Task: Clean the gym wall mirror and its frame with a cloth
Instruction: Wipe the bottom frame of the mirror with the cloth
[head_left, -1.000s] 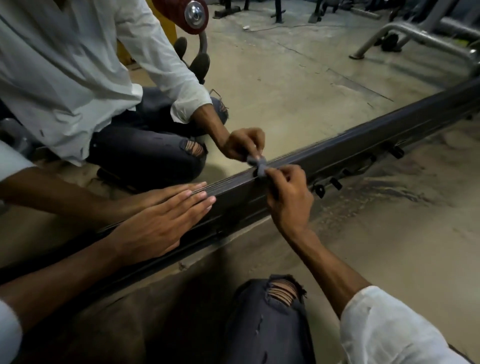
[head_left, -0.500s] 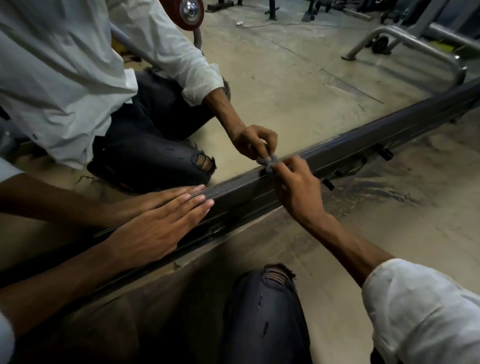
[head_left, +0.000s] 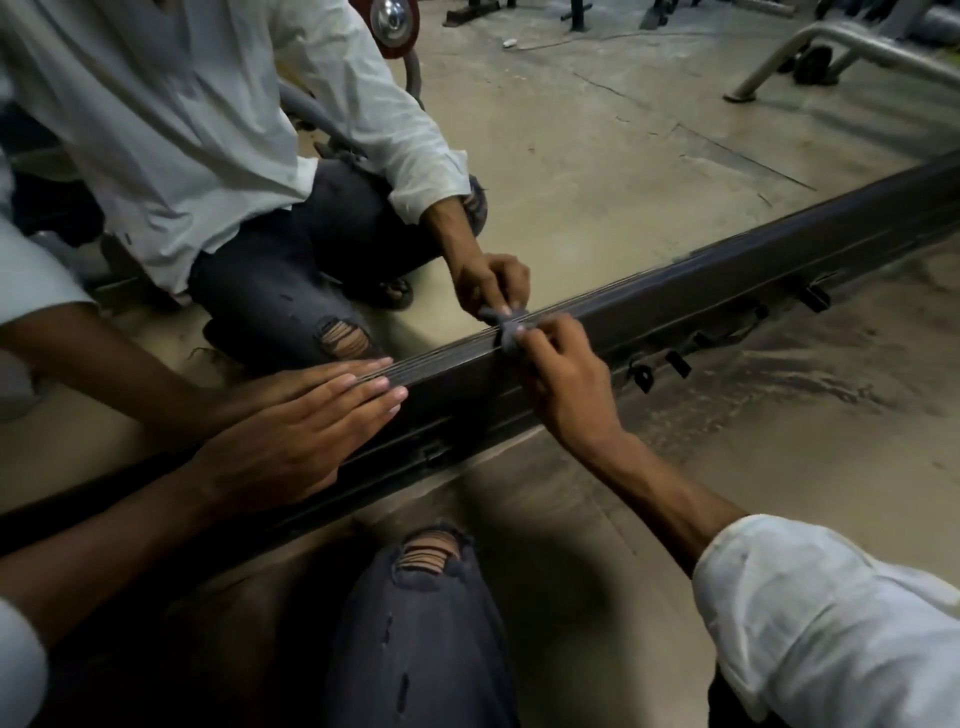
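Frame wiping in hand: right hand pinches cloth on the frame, left hand flat with straight fingers; next, slide along.

Glossy glass, dark metal, dull concrete.
The mirror is smooth, reflective glass. Its frame looks like dark metal with a faint sheen and fine ridges on top. The grey cloth is matt. The floor is rough, dusty concrete, and the jeans are frayed denim.
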